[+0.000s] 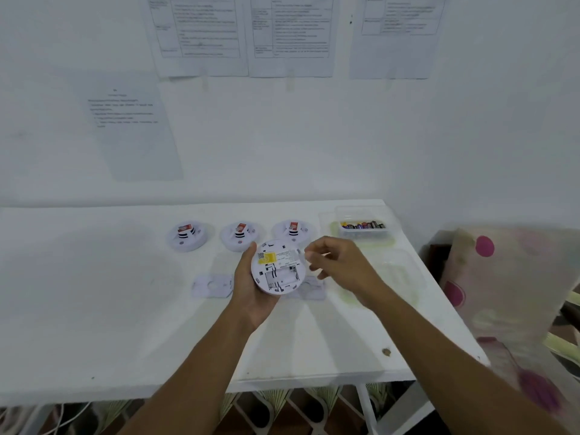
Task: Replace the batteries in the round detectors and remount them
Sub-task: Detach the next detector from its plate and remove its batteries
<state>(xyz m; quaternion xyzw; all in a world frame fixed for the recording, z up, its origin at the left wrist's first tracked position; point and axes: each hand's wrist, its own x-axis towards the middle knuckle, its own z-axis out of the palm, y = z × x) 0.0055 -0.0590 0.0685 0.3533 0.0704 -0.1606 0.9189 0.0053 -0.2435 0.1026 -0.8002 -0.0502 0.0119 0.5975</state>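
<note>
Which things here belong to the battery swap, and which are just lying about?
Job: held detector in left hand; three detectors on table; battery tub; mounting plates.
Lying about: wall papers; dotted cloth; empty tub.

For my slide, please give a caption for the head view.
Left hand holds a round detector back-up above the table; right hand beside it.

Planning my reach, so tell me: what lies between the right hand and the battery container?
Head view: bare white table only. The right hand hovers beside the held detector; the battery container sits beyond it.
</note>
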